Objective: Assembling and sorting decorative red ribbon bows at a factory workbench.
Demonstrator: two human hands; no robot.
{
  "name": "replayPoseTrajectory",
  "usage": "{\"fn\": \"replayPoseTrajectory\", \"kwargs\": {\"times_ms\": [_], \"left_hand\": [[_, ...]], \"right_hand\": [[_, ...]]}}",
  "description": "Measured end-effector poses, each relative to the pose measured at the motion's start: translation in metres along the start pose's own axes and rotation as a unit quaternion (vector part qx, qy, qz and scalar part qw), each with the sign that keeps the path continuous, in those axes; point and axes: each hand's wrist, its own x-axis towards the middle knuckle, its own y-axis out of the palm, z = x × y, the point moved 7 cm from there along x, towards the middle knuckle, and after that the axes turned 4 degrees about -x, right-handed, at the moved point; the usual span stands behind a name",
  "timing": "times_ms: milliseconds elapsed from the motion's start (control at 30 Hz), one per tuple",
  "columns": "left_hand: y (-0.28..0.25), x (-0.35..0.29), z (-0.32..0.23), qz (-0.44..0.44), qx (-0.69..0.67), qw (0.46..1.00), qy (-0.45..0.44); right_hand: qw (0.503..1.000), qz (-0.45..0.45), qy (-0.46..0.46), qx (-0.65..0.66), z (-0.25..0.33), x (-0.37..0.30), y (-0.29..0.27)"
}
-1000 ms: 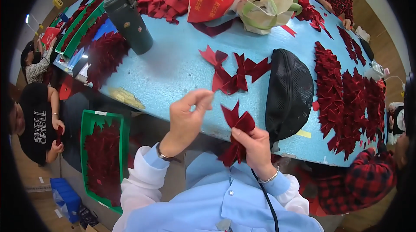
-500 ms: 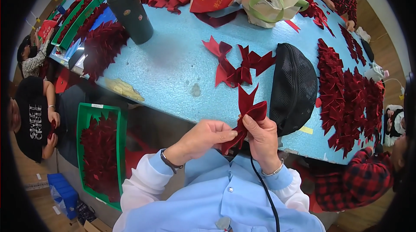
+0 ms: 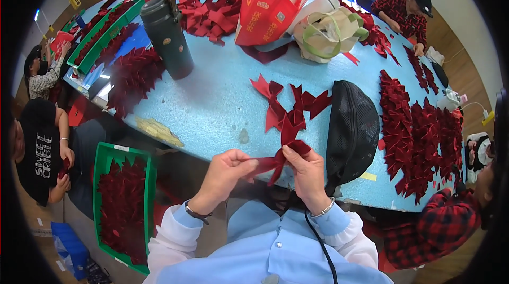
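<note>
Between my two hands is a dark red velvet bow (image 3: 280, 160), held just off the table's near edge. My left hand (image 3: 222, 176) pinches its left loop between thumb and fingers. With thumb on top, my right hand (image 3: 306, 174) grips the bow near its knot and right loop; the fingers underneath are partly hidden. One tail of the bow points up toward the table. Just beyond it lie a red ribbon bow (image 3: 272, 105) and another dark red one (image 3: 307, 103), close together on the blue table (image 3: 212, 109).
A black mesh bag (image 3: 354, 133) sits right of my right hand. A dark green flask (image 3: 168, 40), a red paper bag (image 3: 270, 11) and a cream bag (image 3: 321, 35) stand farther back. Bow piles (image 3: 419, 135) cover the right side. A green crate (image 3: 98, 188) of bows is at lower left. Co-workers sit around.
My left hand has moved from near the bow's lower part to pulling its left loop out sideways. The bow has turned in my hands. The whole view has tilted slightly upward.
</note>
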Motion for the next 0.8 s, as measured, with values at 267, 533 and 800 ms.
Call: {"fn": "replayPoseTrajectory", "kwargs": {"times_ms": [267,533,800], "left_hand": [[-0.064,-0.012,-0.038,-0.111,-0.184,0.973,0.083],[-0.047,-0.016,-0.034,-0.071,-0.065,0.989,0.109],[-0.052,0.028,-0.081,-0.053,0.012,0.985,0.164]], "right_hand": [[0.999,0.02,0.037,0.006,-0.01,0.012,0.042],[0.998,0.017,0.024,0.048,-0.018,0.025,0.083],[0.992,0.07,0.044,0.094,-0.004,0.026,0.098]]}}
